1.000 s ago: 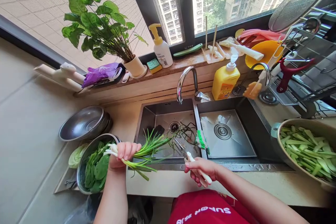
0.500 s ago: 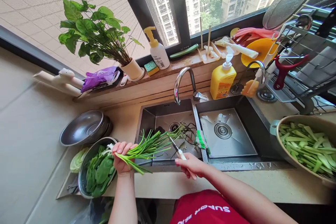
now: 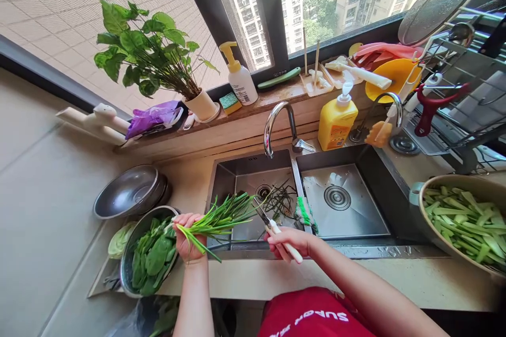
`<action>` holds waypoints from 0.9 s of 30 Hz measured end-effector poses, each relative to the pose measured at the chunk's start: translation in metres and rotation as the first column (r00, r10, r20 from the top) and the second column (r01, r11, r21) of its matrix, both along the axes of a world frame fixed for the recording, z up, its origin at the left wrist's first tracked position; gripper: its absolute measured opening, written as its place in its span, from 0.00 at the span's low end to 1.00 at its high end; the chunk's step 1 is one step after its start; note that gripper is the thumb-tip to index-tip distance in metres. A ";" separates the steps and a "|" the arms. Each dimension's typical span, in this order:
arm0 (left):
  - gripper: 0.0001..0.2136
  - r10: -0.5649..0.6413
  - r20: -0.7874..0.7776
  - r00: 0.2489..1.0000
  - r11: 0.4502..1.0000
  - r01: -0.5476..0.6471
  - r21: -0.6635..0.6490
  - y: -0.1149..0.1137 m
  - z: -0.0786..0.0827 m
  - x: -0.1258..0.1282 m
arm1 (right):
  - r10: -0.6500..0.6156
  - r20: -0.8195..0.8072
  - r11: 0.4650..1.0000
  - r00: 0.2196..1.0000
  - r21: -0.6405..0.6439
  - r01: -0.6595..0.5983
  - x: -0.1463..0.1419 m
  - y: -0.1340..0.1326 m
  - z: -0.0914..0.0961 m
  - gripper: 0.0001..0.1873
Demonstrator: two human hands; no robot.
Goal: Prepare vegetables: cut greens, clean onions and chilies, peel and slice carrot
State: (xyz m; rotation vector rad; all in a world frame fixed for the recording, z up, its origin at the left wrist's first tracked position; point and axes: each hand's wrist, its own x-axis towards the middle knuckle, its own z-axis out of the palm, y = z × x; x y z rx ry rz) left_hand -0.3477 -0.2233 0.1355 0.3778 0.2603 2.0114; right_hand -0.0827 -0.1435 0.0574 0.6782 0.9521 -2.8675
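Scissors are now sitting farther forward and left than a second ago, the right hand wrapping their white handles, blades pointing toward leaf tips. Green onions are being clasped in the left hand, fanning rightward from that grip over the sink.

A person's left hand grips a bunch of spring onions, green ends pointing right over a steel double sink. The right hand holds white-handled scissors, blades near the green tips. Dark green scraps lie in the left basin. A bowl of leafy greens sits left, a pot of pale green strips right; a potted plant stands on the windowsill
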 end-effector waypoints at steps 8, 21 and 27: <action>0.10 0.070 -0.017 0.997 0.996 -0.071 -0.050 0.000 -0.004 -0.008 | -0.086 0.175 0.948 0.981 0.316 0.027 0.023 -0.010 0.001 0.19; 0.10 0.075 -0.025 0.997 0.993 -0.077 -0.089 0.007 -0.009 -0.002 | -0.159 0.253 0.923 0.954 0.382 0.053 0.007 -0.005 0.018 0.22; 0.08 0.204 0.020 0.979 0.974 -0.201 -0.101 0.008 -0.016 -0.015 | 0.066 -0.003 0.982 0.998 -0.178 -0.065 0.031 -0.022 0.008 0.24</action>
